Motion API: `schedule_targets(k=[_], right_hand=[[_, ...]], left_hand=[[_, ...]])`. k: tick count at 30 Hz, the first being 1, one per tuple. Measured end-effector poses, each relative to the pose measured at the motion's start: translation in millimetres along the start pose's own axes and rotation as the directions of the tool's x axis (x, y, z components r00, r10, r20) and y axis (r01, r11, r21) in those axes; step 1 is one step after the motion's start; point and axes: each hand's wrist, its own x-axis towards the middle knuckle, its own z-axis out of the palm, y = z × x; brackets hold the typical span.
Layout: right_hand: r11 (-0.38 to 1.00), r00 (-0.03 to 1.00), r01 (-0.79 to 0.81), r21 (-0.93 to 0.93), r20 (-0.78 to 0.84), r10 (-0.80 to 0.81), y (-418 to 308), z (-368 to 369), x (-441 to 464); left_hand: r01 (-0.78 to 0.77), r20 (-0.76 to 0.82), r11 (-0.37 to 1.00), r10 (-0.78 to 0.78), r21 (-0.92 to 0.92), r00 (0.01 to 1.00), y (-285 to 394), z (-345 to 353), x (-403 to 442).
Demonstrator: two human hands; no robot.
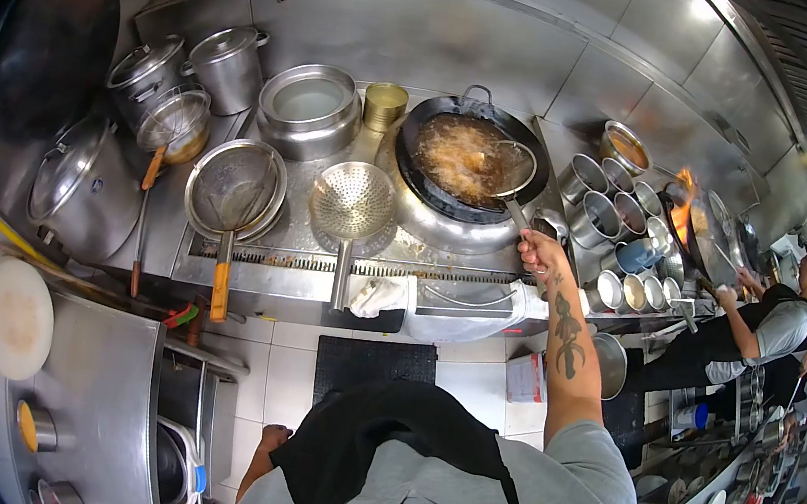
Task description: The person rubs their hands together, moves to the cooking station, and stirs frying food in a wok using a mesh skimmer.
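Note:
My right hand (542, 255) is closed around the handle of a wire-mesh skimmer (511, 171). The skimmer's round head dips into bubbling oil (457, 158) inside a black wok (415, 175), with some golden food at the mesh. Beside my hip, against the black apron, hangs my left hand (274, 437); its fingers are too small and partly hidden to read. Left of the wok, a perforated ladle (354, 201) rests on the steel counter. Farther left lies a mesh strainer with a wooden handle (222, 275), set over a round pan.
A large steel pot (310, 110) and a gold tin (385, 107) stand left of the wok. Several steel containers (597, 220) crowd its right side. Flames (684, 201) rise from another wok, where a co-worker (778, 318) stands. A white cloth (378, 299) lies on the counter's front edge.

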Motion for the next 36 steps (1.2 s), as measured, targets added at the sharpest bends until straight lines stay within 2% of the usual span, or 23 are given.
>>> schedule_targets(k=[5,10,16,22,25,28,34,36], right_hand=[[0.99,0.993,-0.049,0.131,0.109,0.035,-2.0,2.8,-11.1],[0.983,0.984,-0.059,0.172,0.178,0.028,-7.3,-5.1,-22.9],[0.997,0.99,0.05,0.062,0.126,-0.058,-9.4,-8.8,-28.7],[0.981,0.984,0.122,-0.153,-0.112,-0.14,-8.9,8.2,-26.0],[0.948,0.971,0.101,-0.301,-0.176,-0.16,-14.6,18.7,-27.6],[0.925,0.954,0.116,-0.362,-0.221,-0.205,-11.9,24.8,-23.0],[0.847,0.93,0.166,-0.505,-0.206,-0.306,-10.0,29.1,-17.4],[0.855,0.925,0.168,-0.491,-0.221,-0.308,-8.7,30.9,-18.5]], left_hand=[[0.269,0.06,0.936,-0.262,-0.228,0.963,2.7,5.1,-4.1],[0.378,0.092,0.87,-0.369,-0.317,0.925,3.5,7.5,-8.8],[0.417,0.109,0.841,-0.406,-0.344,0.908,2.6,7.0,-9.0],[0.439,0.11,0.823,-0.43,-0.361,0.896,1.8,0.5,-4.8],[0.448,0.107,0.812,-0.442,-0.375,0.891,1.1,-1.1,-3.9],[0.461,0.111,0.799,-0.456,-0.385,0.883,0.9,-1.2,-4.6],[0.479,0.117,0.786,-0.474,-0.39,0.873,1.1,1.3,-11.1],[0.484,0.121,0.784,-0.478,-0.389,0.87,0.3,1.4,-13.1]])
